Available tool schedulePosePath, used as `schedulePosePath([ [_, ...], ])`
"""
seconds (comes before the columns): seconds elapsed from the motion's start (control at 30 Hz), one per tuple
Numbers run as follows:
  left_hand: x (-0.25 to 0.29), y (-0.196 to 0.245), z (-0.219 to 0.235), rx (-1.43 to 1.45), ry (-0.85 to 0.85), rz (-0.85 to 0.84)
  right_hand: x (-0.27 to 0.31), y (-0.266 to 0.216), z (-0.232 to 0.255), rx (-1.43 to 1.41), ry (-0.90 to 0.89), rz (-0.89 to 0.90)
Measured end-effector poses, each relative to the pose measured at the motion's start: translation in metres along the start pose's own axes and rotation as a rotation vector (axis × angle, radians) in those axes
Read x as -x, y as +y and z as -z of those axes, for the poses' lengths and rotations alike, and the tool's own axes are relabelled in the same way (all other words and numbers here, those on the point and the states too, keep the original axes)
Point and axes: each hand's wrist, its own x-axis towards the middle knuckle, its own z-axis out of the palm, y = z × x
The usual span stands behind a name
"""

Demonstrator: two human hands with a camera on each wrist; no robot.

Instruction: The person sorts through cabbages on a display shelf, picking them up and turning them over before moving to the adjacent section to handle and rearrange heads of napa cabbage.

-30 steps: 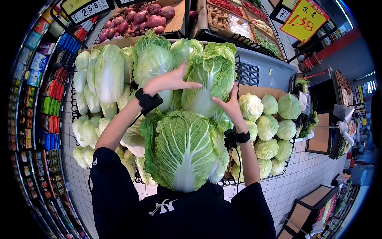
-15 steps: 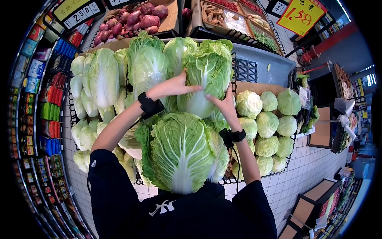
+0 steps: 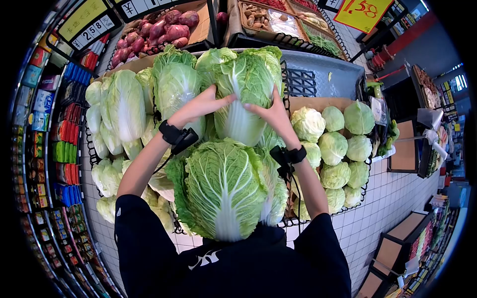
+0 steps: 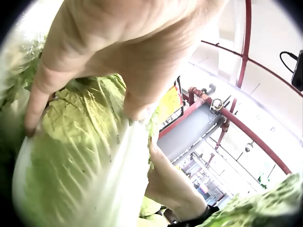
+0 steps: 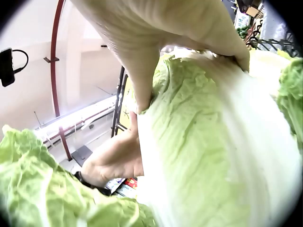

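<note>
Both hands grip one napa cabbage (image 3: pixel 241 121) in the back part of the rack. My left hand (image 3: pixel 204 105) holds its left side, thumb across the front; in the left wrist view its fingers spread over the pale leaves. Opposite it, my right hand (image 3: pixel 272 113) clasps the right side, with the thumb close to the left one on the white rib. In the right wrist view the right hand (image 5: pixel 189 28) arches over the cabbage's top. A larger napa cabbage (image 3: pixel 223 188) is nearer the body, below the forearms. Another napa cabbage (image 3: pixel 176 87), wrapped in film, lies left of the held one.
More napa cabbages (image 3: pixel 126 104) fill the rack's left side, and round cabbages (image 3: pixel 333 147) its right. Behind are red onions (image 3: pixel 159 32) and bins of small produce (image 3: pixel 258 20). Price signs (image 3: pixel 362 12) hang above the far corners. Packed shelves (image 3: pixel 64 129) line the left.
Both hands have drawn the held cabbage slightly to the left, and its front has come apart a little from the leaves behind. The head view has shifted somewhat to the right.
</note>
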Motion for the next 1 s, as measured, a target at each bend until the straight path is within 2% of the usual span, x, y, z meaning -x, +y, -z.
schedulePosePath([
  [0.03, 0.003, 0.007, 0.001, -0.002, -0.001, 0.003, -0.007, -0.004, 0.002, 0.064, -0.030, -0.026],
  [0.07, 0.005, 0.014, -0.001, 0.023, 0.022, 0.084, -0.012, -0.012, 0.005, 0.061, -0.029, -0.029],
  [0.1, 0.008, 0.018, -0.002, 0.049, 0.046, 0.163, -0.017, -0.022, 0.009, 0.002, -0.116, -0.060],
  [0.13, 0.009, 0.020, -0.002, 0.050, 0.045, 0.162, -0.021, -0.027, 0.012, -0.055, -0.203, -0.086],
  [0.2, 0.009, 0.023, -0.003, 0.090, 0.043, 0.297, -0.023, -0.020, 0.014, -0.006, -0.196, -0.074],
  [0.3, 0.005, 0.012, -0.008, 0.048, 0.054, 0.189, -0.018, -0.015, 0.016, 0.075, -0.183, -0.019],
  [0.37, 0.002, 0.009, -0.011, 0.027, 0.106, 0.188, -0.014, -0.014, 0.015, 0.069, -0.119, -0.001],
  [0.4, 0.002, 0.007, -0.010, 0.033, 0.094, 0.146, -0.018, -0.011, 0.018, 0.001, -0.171, -0.055],
  [0.53, -0.005, -0.010, -0.013, 0.064, 0.104, 0.057, -0.023, -0.007, 0.022, 0.051, -0.196, -0.062],
  [0.57, -0.005, -0.011, -0.013, 0.069, 0.111, 0.061, -0.023, -0.003, 0.020, 0.052, -0.204, -0.063],
  [0.63, -0.008, -0.004, -0.008, 0.099, 0.091, 0.283, -0.027, -0.001, 0.015, -0.004, -0.169, -0.078],
  [0.67, -0.006, 0.003, -0.006, 0.103, 0.099, 0.282, -0.028, -0.004, 0.014, -0.002, -0.177, -0.075],
  [0.73, 0.003, 0.013, -0.001, 0.095, -0.004, 0.305, -0.026, -0.012, 0.016, 0.056, -0.200, -0.139],
  [0.83, -0.002, -0.011, 0.010, 0.064, -0.036, 0.315, -0.024, -0.015, 0.014, 0.048, -0.229, -0.162],
  [0.9, 0.022, 0.017, 0.022, 0.092, -0.049, 0.259, -0.024, -0.002, 0.011, 0.097, -0.181, -0.153],
  [1.0, 0.059, 0.031, 0.049, 0.017, 0.101, 0.150, -0.019, 0.000, 0.008, 0.154, -0.116, -0.131],
])
